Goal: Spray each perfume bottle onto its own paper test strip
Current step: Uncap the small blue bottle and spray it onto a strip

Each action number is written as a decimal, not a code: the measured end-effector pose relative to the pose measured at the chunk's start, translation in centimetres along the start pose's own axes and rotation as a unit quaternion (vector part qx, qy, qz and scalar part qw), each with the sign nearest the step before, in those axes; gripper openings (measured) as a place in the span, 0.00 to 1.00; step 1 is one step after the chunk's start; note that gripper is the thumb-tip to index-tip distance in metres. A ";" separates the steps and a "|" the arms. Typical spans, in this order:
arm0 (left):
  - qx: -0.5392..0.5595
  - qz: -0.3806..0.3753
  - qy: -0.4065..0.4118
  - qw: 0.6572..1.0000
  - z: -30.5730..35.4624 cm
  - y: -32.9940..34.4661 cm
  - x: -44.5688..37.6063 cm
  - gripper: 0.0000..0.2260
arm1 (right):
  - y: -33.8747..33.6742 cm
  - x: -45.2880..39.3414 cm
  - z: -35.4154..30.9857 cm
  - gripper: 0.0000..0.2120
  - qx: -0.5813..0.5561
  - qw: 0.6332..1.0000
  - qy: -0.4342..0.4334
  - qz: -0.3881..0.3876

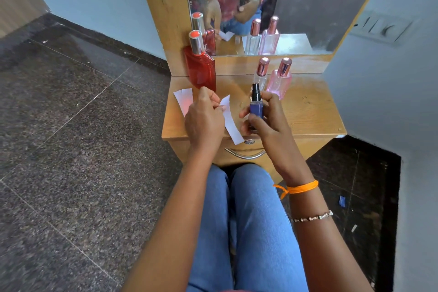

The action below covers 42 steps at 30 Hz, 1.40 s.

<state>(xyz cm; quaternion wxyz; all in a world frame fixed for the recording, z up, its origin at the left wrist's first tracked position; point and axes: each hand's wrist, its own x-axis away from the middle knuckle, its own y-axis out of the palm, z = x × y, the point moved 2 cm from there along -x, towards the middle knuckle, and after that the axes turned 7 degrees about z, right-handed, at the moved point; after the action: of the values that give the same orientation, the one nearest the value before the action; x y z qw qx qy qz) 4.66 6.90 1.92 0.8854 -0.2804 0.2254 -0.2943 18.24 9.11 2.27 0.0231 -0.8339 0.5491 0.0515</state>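
Right hand (265,116) grips the blue bottle (256,108) upright — left hand (205,117) pinches the paper strip (231,123) just left of it, strip running lengthwise alongside.

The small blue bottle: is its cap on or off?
Off. The blue bottle, upright in the right hand, shows its bare black spray nozzle; no cap covers it.

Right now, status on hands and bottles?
Left hand pinching paper strip. Right hand holding blue bottle, nozzle uncapped. Red bottle, pink bottle standing behind, clear.
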 end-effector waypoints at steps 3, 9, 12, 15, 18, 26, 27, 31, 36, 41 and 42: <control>0.016 0.006 0.014 1.000 0.0 -1.7 -0.1 0.08 | 0.0 0.2 0.0 0.13 -0.098 0.994 0.042 -0.038; 0.100 -0.035 0.012 0.994 0.3 -3.4 0.0 0.07 | 0.2 0.4 0.2 0.19 -0.259 0.958 0.087 -0.090; 0.136 -0.050 0.022 0.989 0.7 -3.5 0.4 0.05 | 0.0 0.5 0.0 0.23 -0.353 0.922 0.099 -0.123; 0.166 -0.066 0.023 0.984 1.0 -3.3 0.9 0.06 | -0.2 0.6 0.1 0.26 -0.423 0.886 0.115 -0.148; 0.200 -0.096 0.003 0.975 1.3 -3.0 1.4 0.09 | -0.5 0.6 0.4 0.23 -0.438 0.881 0.115 -0.137; 0.288 -0.154 -0.057 0.943 2.2 -2.3 2.3 0.12 | -1.8 0.6 -0.3 0.25 0.274 0.946 -0.149 0.084; 0.287 -0.156 -0.063 0.943 2.3 -2.1 2.4 0.12 | -1.7 0.6 -0.3 0.25 0.345 0.921 -0.160 0.087; 0.285 -0.163 -0.086 0.941 2.5 -1.6 2.7 0.12 | -1.5 0.9 0.1 0.23 0.473 0.857 -0.185 0.091; 0.286 -0.160 -0.101 0.939 2.5 -1.3 2.8 0.12 | -1.5 1.0 0.2 0.21 0.473 0.854 -0.194 0.093; 0.284 -0.165 -0.105 0.939 2.5 -1.2 2.9 0.12 | -1.6 1.0 0.3 0.21 0.472 0.853 -0.206 0.084; 0.285 -0.165 -0.104 0.938 2.5 -1.2 2.9 0.12 | -1.6 1.0 0.3 0.21 0.473 0.852 -0.208 0.083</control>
<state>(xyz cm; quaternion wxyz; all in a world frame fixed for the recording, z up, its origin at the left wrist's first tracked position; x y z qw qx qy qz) 7.74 5.13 3.82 0.8857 -0.0782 -0.0110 -0.4575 20.05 8.87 1.83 0.5239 -0.6432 0.5570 -0.0402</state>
